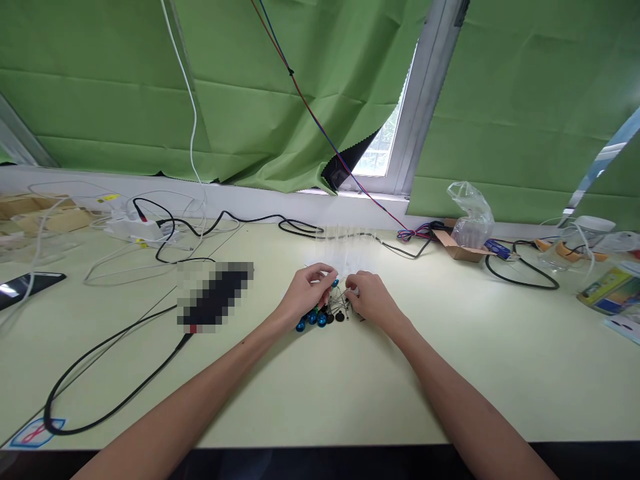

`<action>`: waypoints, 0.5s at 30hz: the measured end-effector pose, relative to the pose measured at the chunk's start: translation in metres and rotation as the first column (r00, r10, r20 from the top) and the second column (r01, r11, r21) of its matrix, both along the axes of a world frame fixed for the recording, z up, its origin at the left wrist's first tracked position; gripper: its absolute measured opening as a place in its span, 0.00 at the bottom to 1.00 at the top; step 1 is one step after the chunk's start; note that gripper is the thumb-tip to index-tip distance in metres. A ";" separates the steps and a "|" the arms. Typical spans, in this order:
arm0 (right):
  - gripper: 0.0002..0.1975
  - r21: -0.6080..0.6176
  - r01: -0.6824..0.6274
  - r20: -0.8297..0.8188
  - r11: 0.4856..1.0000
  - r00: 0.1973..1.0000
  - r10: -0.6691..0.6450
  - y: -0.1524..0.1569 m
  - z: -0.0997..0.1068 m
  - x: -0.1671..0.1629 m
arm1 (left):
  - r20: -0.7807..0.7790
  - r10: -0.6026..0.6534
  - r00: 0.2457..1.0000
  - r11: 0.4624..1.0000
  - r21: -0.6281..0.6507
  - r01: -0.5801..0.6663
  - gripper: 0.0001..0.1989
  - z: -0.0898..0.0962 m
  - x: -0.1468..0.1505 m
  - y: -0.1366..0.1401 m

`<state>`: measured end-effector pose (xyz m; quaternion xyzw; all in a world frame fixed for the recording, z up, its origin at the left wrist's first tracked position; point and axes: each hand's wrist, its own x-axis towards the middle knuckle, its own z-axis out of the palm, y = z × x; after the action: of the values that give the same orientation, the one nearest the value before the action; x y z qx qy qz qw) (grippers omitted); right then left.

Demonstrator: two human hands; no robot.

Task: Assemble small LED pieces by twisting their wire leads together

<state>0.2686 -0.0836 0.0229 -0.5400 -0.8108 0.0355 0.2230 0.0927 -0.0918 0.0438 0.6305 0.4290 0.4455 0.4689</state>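
Note:
Over a small pile near the table's middle, my left hand (309, 291) pinches a small piece with a shiny blue round head (335, 283). Close beside it, my right hand (374, 298) is closed with curled fingers at the thin metal rods (337, 304); what it holds, if anything, is hidden. Several shiny blue round heads (321, 320) lie below my left hand. Black round discs (340, 317) lie between the two hands, among the rods. Just beyond my hands stands a clear plastic piece (345, 248), its outline hard to make out.
A pixelated dark device (217, 297) with a black cable lies on the table at left. Behind it are a white power strip (135, 228) and tangled cables. At right are an open cardboard box (457, 248) with a plastic bag and a clear jar (607, 287).

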 end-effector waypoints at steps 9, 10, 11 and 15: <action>0.04 0.010 0.011 0.086 1.000 0.996 -0.012 -0.002 0.001 -0.002 | 0.007 -0.011 1.000 1.000 -0.006 0.011 0.19 0.002 0.000 -0.001; 0.04 0.007 0.014 0.094 1.000 0.995 -0.015 -0.002 0.000 -0.002 | 0.015 -0.010 1.000 1.000 -0.010 0.010 0.19 0.002 0.001 -0.001; 0.04 0.002 0.018 0.102 1.000 0.995 -0.018 -0.002 0.000 -0.002 | 0.024 -0.010 1.000 1.000 -0.016 0.011 0.20 0.002 0.001 -0.001; 0.06 -0.017 0.022 0.117 1.000 0.993 -0.020 -0.003 0.000 -0.003 | 0.044 -0.019 0.999 0.999 -0.041 0.021 0.18 0.002 0.003 -0.002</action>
<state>0.2659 -0.0863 0.0228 -0.5515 -0.8165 0.0087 0.1707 0.0953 -0.0941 0.0459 0.6150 0.4216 0.4453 0.4957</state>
